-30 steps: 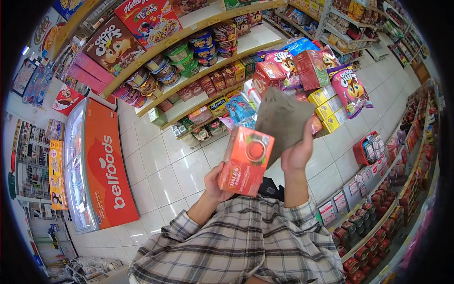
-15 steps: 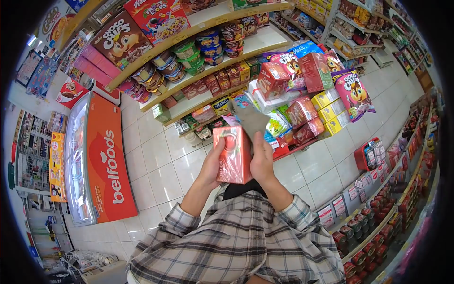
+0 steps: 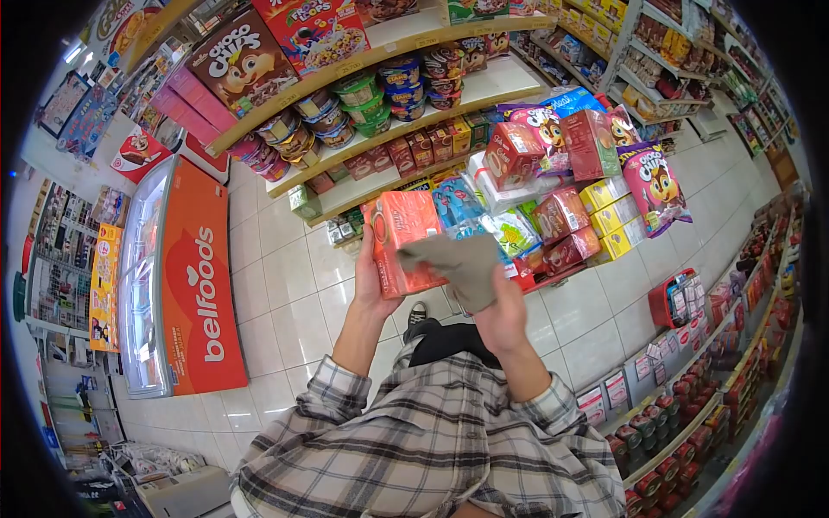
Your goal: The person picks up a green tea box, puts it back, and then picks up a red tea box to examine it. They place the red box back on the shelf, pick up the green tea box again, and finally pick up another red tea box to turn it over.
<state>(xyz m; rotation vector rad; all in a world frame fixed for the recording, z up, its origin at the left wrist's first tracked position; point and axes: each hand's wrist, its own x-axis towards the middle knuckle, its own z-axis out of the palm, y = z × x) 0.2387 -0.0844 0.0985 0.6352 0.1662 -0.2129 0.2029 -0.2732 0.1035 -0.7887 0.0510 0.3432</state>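
Observation:
My left hand [image 3: 374,272] grips a red-orange, plastic-wrapped box [image 3: 408,216] by its left side, tilted in front of my body. In my right hand [image 3: 503,315] is a grey-green cloth [image 3: 466,269], its loose end lying over the lower right part of the box. Just beyond, a pile of goods holds a brown-red box [image 3: 561,214], yellow boxes [image 3: 610,207], a purple Choco Chips bag [image 3: 654,186] and a green-and-white packet [image 3: 514,233]. The fingertips of my right hand are partly hidden by the cloth.
Shelves ahead carry noodle cups [image 3: 358,99] and a Choco Chips cereal box [image 3: 242,65]. A red belfoods freezer [image 3: 203,285] stands at the left. On the right are a red basket [image 3: 663,302] and a shelf of cans [image 3: 665,436]. Tiled floor [image 3: 285,324] lies below.
The box has turned in my left hand and moved slightly up and left. My right hand has come off its side and swept the cloth down across the box.

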